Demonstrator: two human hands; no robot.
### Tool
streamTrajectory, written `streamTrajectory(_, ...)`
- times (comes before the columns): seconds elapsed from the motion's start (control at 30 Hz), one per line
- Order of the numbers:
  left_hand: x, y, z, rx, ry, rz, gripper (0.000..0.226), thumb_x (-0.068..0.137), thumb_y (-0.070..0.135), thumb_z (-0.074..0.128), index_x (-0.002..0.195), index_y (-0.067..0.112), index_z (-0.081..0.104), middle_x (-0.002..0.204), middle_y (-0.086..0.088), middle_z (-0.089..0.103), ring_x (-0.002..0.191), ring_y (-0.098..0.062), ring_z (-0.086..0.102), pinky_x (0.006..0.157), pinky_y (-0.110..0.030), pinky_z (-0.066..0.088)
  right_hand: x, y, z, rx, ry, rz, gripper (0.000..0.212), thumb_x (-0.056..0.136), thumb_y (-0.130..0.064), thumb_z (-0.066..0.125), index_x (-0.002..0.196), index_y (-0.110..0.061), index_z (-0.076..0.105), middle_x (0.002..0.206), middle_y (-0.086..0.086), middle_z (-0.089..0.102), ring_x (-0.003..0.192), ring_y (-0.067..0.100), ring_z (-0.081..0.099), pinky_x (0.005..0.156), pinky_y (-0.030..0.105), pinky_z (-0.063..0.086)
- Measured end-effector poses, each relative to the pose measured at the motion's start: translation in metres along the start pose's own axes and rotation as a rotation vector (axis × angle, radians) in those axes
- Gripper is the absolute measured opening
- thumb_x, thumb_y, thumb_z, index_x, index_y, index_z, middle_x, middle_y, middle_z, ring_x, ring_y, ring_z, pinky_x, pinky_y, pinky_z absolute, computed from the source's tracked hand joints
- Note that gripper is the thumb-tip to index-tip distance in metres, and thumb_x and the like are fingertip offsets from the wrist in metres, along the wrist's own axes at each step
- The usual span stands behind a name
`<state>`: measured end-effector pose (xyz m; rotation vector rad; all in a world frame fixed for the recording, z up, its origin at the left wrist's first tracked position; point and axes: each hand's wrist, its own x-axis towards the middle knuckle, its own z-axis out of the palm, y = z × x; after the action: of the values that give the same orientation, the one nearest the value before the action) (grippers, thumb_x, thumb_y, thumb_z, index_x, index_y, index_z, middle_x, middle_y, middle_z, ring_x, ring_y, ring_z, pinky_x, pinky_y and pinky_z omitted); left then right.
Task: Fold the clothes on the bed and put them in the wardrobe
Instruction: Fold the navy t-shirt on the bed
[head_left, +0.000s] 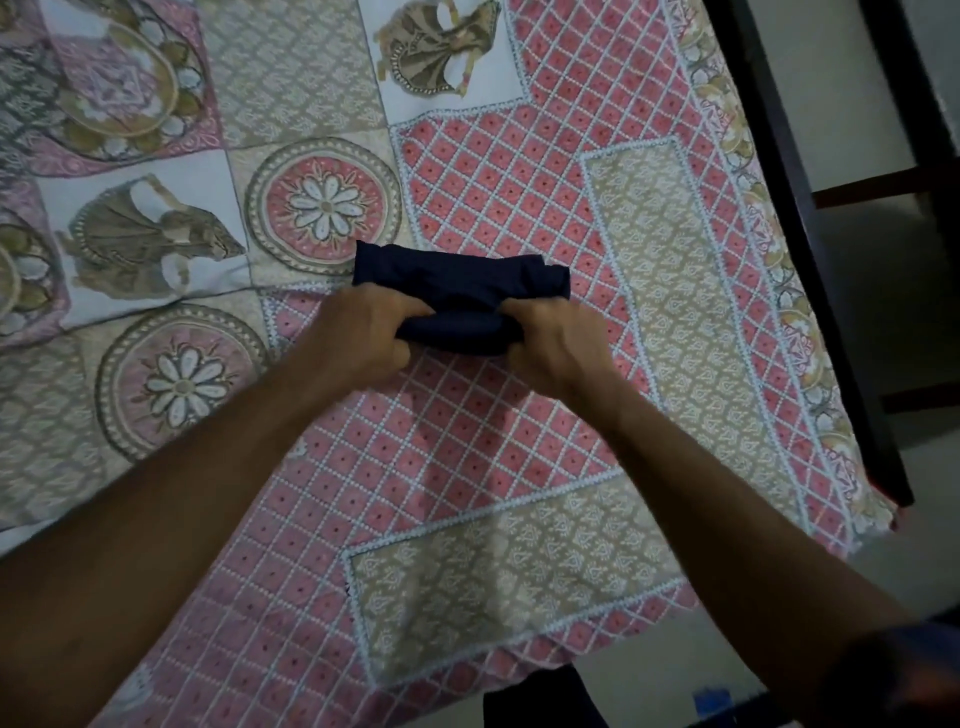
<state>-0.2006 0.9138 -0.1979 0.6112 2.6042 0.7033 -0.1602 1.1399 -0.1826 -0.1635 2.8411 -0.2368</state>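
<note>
The bed (467, 467) fills most of what I see, covered by a patchwork-print spread: pink lattice squares in the middle and near part, beige panels with a small white motif to the right and near me, and round flower medallions and figure prints to the left and far side. The spread's right edge hangs just beside a dark wooden frame (810, 260), which runs from far to near along the right. Pale floor (857, 130) shows beyond that frame and again past the near edge of the bed.

My two bare forearms reach in from the near corners and meet around the middle of the bed. Between them lies the garment (462, 283), dark navy, folded into a short, thick bundle. Its far part rests on the spread where the pink lattice meets a medallion; its near part is gathered up between my hands.

My left hand (358, 338) grasps the bundle's left near end, fingers curled over the cloth. My right hand (558, 345) grips the right near end the same way, knuckles up, fingers wrapped over the fold. The hands are close, with a stretch of navy cloth between them.

At the near edge, something dark (535, 699) lies on the floor, and right of it is a small blue patch (712, 699), too blurred to tell what it is.
</note>
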Motion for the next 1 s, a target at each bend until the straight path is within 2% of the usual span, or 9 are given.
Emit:
streamTrajectory(0.1,-0.019,-0.025,-0.039,-0.143,-0.140,-0.066,0.042,0.073,0.002,0.059,0.105,0.024,0.076,0.089,0.001,0.071,0.076,-0.019,0.063,0.069,-0.025,0.043,0.005,-0.034,-0.036,0.026,-0.196,-0.047,0.049,0.078,-0.025,0.051,0.124,-0.024,0.067,0.115,0.012,0.070,0.105,0.037,0.064,0.081,0.038,0.048)
streamTrajectory(0.2,-0.071,-0.070,-0.078,-0.255,-0.222,-0.098,0.038,0.074,0.002,0.063,0.077,0.040,0.066,0.074,0.008,0.067,0.066,-0.010,0.061,0.057,-0.023,0.040,0.004,-0.109,-0.059,0.083,-0.308,-0.041,0.051,0.060,-0.029,0.045,0.102,-0.021,0.072,0.097,0.009,0.070,0.094,0.033,0.064,0.076,0.036,0.049)
streamTrajectory(0.33,-0.177,-0.146,-0.123,-0.387,-0.268,-0.148,0.028,0.076,0.008,0.063,0.086,0.033,0.071,0.077,0.006,0.068,0.068,-0.010,0.062,0.060,-0.026,0.047,0.006,-0.231,-0.064,0.207,-0.487,0.010,0.016,0.057,-0.021,0.063,0.072,-0.022,0.067,0.070,-0.007,0.063,0.076,0.021,0.061,0.065,0.029,0.050)
streamTrajectory(0.5,-0.328,-0.274,-0.204,-0.549,-0.196,-0.360,0.018,0.073,-0.001,0.064,0.084,0.011,0.070,0.078,-0.001,0.066,0.062,0.002,0.058,0.060,-0.018,0.046,0.032,-0.426,-0.051,0.236,-0.653,-0.125,0.016,0.061,-0.008,0.070,0.076,-0.013,0.074,0.087,0.007,0.071,0.085,0.025,0.064,0.074,0.032,0.051)
streamTrajectory(0.67,-0.445,-0.363,-0.281,-0.614,-0.057,-0.536,0.024,0.069,0.006,0.060,0.084,0.023,0.070,0.074,0.008,0.069,0.063,-0.003,0.062,0.059,-0.019,0.047,0.067,-0.599,-0.053,0.128,-0.683,-0.316,0.006,0.053,-0.016,0.070,0.056,-0.019,0.066,0.073,-0.002,0.063,0.080,0.021,0.062,0.062,0.028,0.044)
streamTrajectory(0.73,-0.469,-0.383,-0.301,-0.619,0.058,-0.571,0.031,0.072,0.002,0.060,0.096,0.018,0.073,0.084,0.001,0.072,0.071,-0.012,0.066,0.063,-0.025,0.048,0.083,-0.644,-0.060,0.109,-0.684,-0.372,0.022,0.042,-0.023,0.063,0.063,-0.016,0.067,0.082,-0.001,0.064,0.083,0.021,0.061,0.061,0.027,0.042)
streamTrajectory(0.87,-0.499,-0.421,-0.336,-0.551,0.358,-0.606,0.028,0.076,-0.003,0.057,0.092,0.013,0.073,0.091,-0.008,0.073,0.081,-0.023,0.068,0.075,-0.038,0.055,0.124,-0.723,-0.076,0.081,-0.582,-0.506,0.019,0.061,-0.004,0.071,0.055,-0.020,0.063,0.070,-0.005,0.061,0.071,0.015,0.056,0.061,0.028,0.042)
streamTrajectory(0.93,-0.505,-0.435,-0.355,-0.488,0.531,-0.598,0.032,0.077,-0.003,0.056,0.098,0.013,0.075,0.096,-0.008,0.074,0.089,-0.020,0.068,0.082,-0.038,0.056,0.148,-0.759,-0.085,0.086,-0.467,-0.599,0.012,0.060,-0.003,0.070,0.068,-0.012,0.072,0.072,0.002,0.067,0.075,0.022,0.062,0.066,0.033,0.052)
streamTrajectory(1.0,-0.510,-0.449,-0.376,-0.411,0.670,-0.590,0.033,0.078,0.000,0.052,0.099,0.014,0.074,0.093,-0.006,0.073,0.083,-0.013,0.067,0.079,-0.032,0.056,0.173,-0.790,-0.094,0.107,-0.348,-0.689,0.028,0.061,-0.002,0.070,0.087,-0.007,0.077,0.081,0.009,0.073,0.084,0.026,0.067,0.073,0.036,0.055)
